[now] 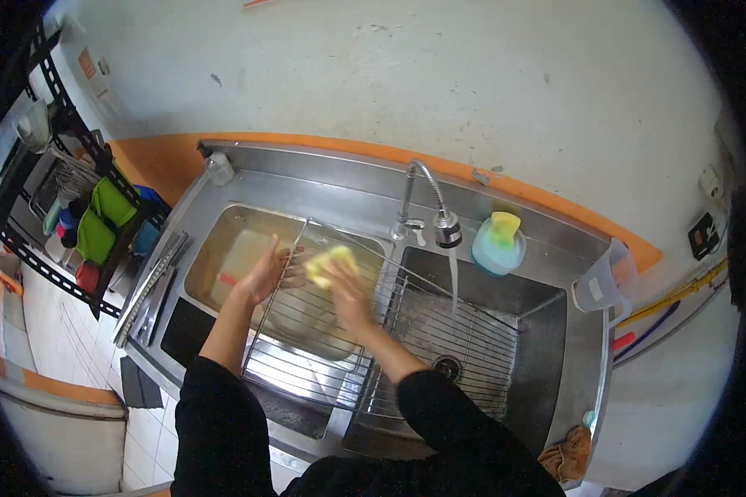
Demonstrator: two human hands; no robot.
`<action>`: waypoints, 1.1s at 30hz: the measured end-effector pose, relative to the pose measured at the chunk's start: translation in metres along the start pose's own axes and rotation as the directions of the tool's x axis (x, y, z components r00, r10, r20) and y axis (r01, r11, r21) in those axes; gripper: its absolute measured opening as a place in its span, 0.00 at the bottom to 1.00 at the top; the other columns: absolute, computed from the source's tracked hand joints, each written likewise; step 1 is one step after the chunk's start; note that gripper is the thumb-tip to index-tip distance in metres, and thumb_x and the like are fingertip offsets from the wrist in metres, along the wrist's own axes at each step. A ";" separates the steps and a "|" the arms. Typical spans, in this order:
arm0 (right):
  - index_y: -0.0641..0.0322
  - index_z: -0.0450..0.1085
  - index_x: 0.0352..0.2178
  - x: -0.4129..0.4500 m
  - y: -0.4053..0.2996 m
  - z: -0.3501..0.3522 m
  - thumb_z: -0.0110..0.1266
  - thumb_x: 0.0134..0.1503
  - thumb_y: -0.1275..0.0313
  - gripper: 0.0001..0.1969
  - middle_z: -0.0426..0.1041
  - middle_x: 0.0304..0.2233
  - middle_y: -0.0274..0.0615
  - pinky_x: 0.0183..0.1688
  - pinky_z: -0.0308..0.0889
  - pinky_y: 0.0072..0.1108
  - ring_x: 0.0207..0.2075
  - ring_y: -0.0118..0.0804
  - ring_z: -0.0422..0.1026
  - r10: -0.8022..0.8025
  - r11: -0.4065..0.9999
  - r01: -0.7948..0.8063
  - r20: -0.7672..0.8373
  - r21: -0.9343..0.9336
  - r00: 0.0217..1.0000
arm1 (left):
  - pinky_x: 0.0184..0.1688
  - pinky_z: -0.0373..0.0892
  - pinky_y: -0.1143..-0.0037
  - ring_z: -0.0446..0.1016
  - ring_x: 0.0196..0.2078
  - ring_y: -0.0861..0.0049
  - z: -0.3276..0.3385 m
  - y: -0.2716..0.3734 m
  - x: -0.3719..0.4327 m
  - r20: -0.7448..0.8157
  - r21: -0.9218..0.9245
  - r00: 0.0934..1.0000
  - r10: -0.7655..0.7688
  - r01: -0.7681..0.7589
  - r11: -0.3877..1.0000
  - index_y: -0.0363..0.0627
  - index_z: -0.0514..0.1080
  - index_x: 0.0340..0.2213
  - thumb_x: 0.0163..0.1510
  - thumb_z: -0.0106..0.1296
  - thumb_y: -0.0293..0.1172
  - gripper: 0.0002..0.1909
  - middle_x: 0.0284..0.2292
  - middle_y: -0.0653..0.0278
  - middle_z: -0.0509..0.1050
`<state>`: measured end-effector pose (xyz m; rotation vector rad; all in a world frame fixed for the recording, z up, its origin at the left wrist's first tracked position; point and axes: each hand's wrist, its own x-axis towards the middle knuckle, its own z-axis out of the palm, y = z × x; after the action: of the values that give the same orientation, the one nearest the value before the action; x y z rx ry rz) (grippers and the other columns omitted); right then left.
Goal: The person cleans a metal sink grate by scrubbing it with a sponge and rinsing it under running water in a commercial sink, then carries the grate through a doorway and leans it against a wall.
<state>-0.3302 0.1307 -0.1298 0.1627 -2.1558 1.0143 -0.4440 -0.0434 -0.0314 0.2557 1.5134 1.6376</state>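
Observation:
A wire rack [314, 374] lies tilted across both basins of a stainless steel double sink. My left hand [266, 273] grips its left edge, fingers behind the wires and thumb raised. In my right hand [348, 301] is a yellow sponge [323, 264], pressed flat over the rack's left part; hand and sponge are motion-blurred. Beneath the rack, the left basin [214, 233] contains cloudy water and a pale container with a red patch. Water runs from the flexible faucet [447, 230] into the right basin [544, 348], where the drain [447, 366] shows through the wires.
Behind the right basin stands a blue tub [497, 248] with a yellow-green sponge. A clear plastic pitcher [603, 282] is on the right ledge, a brown cloth [569, 453] at the near right corner. Metal trays [152, 289] lean at left, beside a black shelf [62, 93]. A bottle [219, 169] occupies the back-left corner.

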 end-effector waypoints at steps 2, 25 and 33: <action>0.55 0.69 0.43 -0.042 0.015 -0.054 0.47 0.53 0.81 0.16 0.66 0.52 0.39 0.59 0.52 0.39 0.58 0.43 0.59 0.100 0.992 -0.096 0.058 -0.077 0.993 | 0.53 0.62 0.62 0.65 0.53 0.64 -0.004 -0.011 -0.024 0.002 0.084 1.000 0.011 -0.011 0.996 0.41 0.52 0.57 0.56 0.26 0.65 0.41 0.55 0.54 0.60; 0.55 0.69 0.41 -0.155 -0.044 -0.111 0.43 0.59 0.67 0.12 0.65 0.52 0.41 0.57 0.50 0.42 0.57 0.51 0.58 0.184 0.979 -0.154 0.251 -0.136 0.950 | 0.52 0.64 0.67 0.68 0.51 0.62 0.046 -0.098 -0.177 -0.202 -0.185 0.974 0.101 -0.139 0.973 0.39 0.59 0.53 0.60 0.32 0.52 0.30 0.51 0.55 0.66; 0.51 0.69 0.41 -0.074 -0.164 0.004 0.49 0.53 0.69 0.13 0.60 0.56 0.37 0.61 0.44 0.44 0.61 0.45 0.52 -0.275 0.944 0.145 0.458 0.297 0.846 | 0.57 0.60 0.66 0.64 0.55 0.63 0.043 -0.115 -0.167 -0.293 -0.507 0.933 0.207 -0.336 0.794 0.36 0.58 0.52 0.62 0.31 0.44 0.26 0.53 0.53 0.63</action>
<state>-0.2140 0.0029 -0.0798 0.8521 -2.3734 1.2084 -0.2638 -0.1417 -0.0579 -0.0366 1.1196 2.3303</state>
